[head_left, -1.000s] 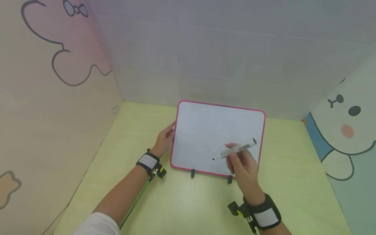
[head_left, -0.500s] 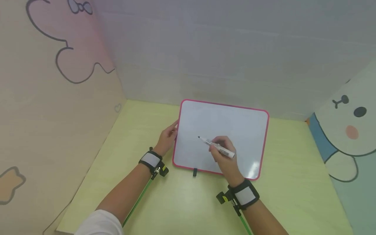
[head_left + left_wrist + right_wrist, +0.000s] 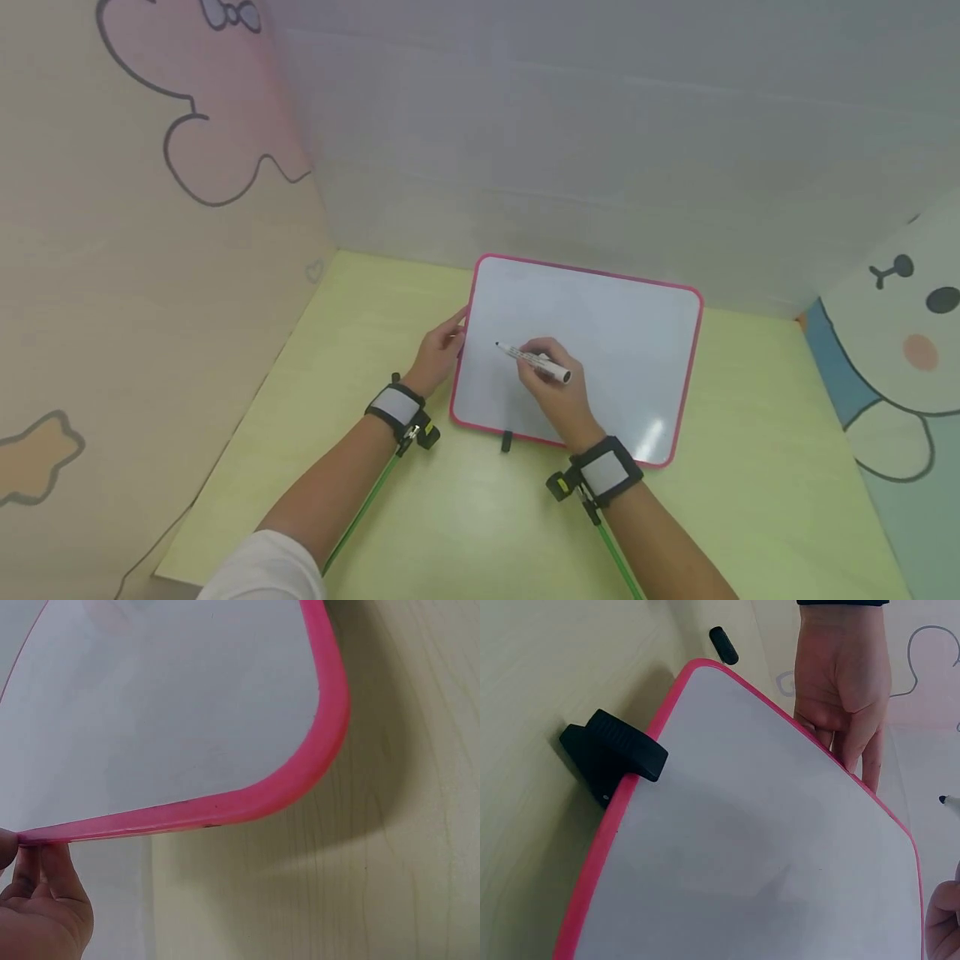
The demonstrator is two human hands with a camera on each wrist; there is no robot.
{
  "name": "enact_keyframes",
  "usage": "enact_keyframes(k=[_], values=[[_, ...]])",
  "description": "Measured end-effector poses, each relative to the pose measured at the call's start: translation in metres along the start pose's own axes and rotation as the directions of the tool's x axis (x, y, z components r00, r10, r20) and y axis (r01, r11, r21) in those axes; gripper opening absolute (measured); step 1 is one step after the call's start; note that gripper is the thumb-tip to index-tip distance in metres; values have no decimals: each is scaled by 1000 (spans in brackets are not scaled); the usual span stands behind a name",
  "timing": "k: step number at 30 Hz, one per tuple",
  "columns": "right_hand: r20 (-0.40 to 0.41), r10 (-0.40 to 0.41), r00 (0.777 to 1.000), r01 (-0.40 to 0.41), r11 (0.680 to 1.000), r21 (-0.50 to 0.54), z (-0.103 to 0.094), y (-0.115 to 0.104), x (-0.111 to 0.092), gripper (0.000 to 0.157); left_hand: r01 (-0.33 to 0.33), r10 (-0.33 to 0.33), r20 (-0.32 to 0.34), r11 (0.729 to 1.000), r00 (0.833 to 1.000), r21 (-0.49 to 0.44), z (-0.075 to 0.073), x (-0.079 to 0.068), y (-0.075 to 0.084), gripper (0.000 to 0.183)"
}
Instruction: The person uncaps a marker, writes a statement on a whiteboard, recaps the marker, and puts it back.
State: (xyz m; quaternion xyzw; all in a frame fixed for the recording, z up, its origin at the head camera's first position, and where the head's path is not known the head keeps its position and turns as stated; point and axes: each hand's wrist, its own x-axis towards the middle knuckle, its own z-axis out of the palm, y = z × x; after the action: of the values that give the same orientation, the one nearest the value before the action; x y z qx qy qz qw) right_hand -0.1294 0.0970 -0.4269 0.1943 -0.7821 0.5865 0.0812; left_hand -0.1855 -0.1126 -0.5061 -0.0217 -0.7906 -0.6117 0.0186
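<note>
A whiteboard [image 3: 585, 308] with a pink frame stands tilted back on the table. My left hand [image 3: 438, 354] grips its left edge; the left wrist view shows that hand's fingers [image 3: 64, 874] under the pink rim. My right hand [image 3: 555, 383] pinches a white marker [image 3: 532, 358] in front of the board, its bare black tip pointing left. In the right wrist view, the marker [image 3: 952, 802] and the right hand's curled fingers [image 3: 945, 911] appear only at the right edge. A black clip foot [image 3: 506, 442] holds the lower frame.
The pale yellow table [image 3: 465, 533] reaches to a plain grey back wall [image 3: 525, 150]. Cartoon-patterned walls [image 3: 82, 292] close in the sides. Both wrists wear black straps with small cameras [image 3: 558, 485] and green cables. A small black oblong piece [image 3: 724, 645] shows near the left wrist.
My right hand has carried the marker left and up across the board. The left hand keeps its hold on the edge. The whole scene has slid slightly right in the head view.
</note>
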Motion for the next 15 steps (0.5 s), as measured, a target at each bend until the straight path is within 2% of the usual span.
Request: enact_keyframes(k=[5, 8, 15], values=[[7, 15, 1000, -15, 1000, -8, 4, 28, 7, 16, -2, 2, -1, 1000, 1000, 9, 0, -1, 0, 48], [12, 15, 1000, -15, 1000, -25, 6, 36, 10, 17, -8, 8, -5, 1000, 1000, 24, 0, -1, 1, 47], [18, -100, 995, 101, 992, -75, 11, 45, 19, 22, -9, 10, -14, 998, 1000, 56, 0, -3, 4, 47]])
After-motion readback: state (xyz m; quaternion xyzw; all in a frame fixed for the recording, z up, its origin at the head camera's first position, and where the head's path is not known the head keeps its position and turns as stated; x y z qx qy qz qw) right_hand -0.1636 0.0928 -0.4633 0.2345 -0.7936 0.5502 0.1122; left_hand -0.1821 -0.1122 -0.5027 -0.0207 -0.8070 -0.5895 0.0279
